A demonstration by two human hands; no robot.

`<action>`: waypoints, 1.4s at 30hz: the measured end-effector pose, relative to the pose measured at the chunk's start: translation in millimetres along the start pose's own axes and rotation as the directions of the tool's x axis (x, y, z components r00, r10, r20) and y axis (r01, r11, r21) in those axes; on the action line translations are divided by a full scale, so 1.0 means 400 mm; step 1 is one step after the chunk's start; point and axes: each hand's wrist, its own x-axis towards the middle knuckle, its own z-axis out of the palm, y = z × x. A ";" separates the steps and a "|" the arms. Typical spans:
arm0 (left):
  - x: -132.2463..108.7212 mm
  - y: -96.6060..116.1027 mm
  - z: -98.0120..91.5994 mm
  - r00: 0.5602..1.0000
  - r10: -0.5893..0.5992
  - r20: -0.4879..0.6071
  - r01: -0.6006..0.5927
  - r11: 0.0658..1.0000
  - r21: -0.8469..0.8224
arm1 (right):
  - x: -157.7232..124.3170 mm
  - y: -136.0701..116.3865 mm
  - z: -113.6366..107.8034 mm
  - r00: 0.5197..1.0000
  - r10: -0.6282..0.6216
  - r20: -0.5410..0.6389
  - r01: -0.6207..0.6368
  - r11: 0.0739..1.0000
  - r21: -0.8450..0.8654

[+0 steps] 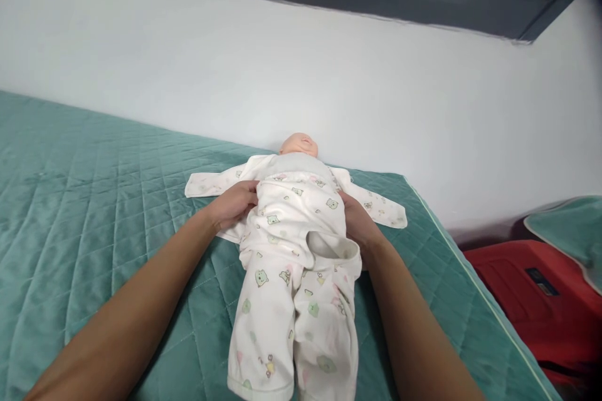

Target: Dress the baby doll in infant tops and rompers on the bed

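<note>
A baby doll (299,145) lies on its back on a green quilted bed (94,200), head toward the wall. It wears a white printed baby suit (286,250) with sleeves spread to both sides and legs toward me. My left hand (234,203) grips the suit's fabric at the doll's left side, fingers curled. On the other side, my right hand (356,219) presses against the suit, its fingers partly tucked under the cloth.
A white wall (329,75) runs behind the bed, with a dark frame above. The bed's right edge (470,282) drops off to a red object (531,294) and a green cushion (569,232) on the floor side.
</note>
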 end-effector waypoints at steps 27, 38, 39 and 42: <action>-0.020 0.021 0.053 0.973 -0.205 -0.106 0.179 0.960 -0.217 | -0.009 -0.064 0.050 0.991 -0.070 -0.111 0.053 0.988 -0.147; 0.003 -0.006 0.042 0.989 -0.095 -0.116 0.072 0.979 -0.191 | 0.006 -0.037 0.026 0.973 -0.175 -0.154 0.118 0.939 -0.324; 0.005 -0.008 0.040 0.991 -0.072 -0.115 0.049 0.980 -0.192 | 0.006 -0.035 0.024 0.972 -0.180 -0.151 0.119 0.931 -0.344; 0.006 -0.011 0.040 0.994 -0.046 -0.100 0.027 0.982 -0.185 | 0.008 -0.026 0.021 0.968 -0.192 -0.161 0.114 0.909 -0.400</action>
